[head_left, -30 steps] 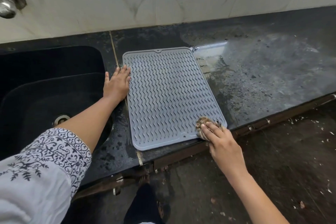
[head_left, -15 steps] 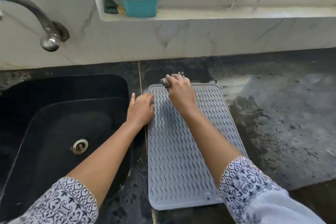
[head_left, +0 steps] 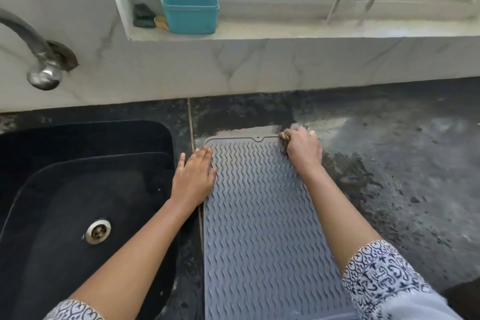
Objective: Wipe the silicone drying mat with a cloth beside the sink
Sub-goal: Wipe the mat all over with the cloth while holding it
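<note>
A grey silicone drying mat (head_left: 259,215) with a wavy ribbed surface lies on the dark stone counter, just right of the sink. My left hand (head_left: 193,176) lies flat with straight fingers on the mat's left edge near the far corner, pressing it down. My right hand (head_left: 302,149) is at the mat's far right corner, its fingers curled round a small brownish cloth (head_left: 283,135). Only a bit of the cloth shows beyond the knuckles. My right forearm crosses the right side of the mat.
A black sink (head_left: 78,202) with a metal drain (head_left: 98,231) fills the left. A steel tap (head_left: 39,60) sticks out of the marble wall. On the window sill stand a teal tub (head_left: 189,10) and a dark scrub pad (head_left: 142,15). Wet dark counter (head_left: 402,163) stretches right.
My right hand carried the cloth from the mat's near right corner to the far left, then along the far edge to the far right corner. The left hand stayed on the left edge.
</note>
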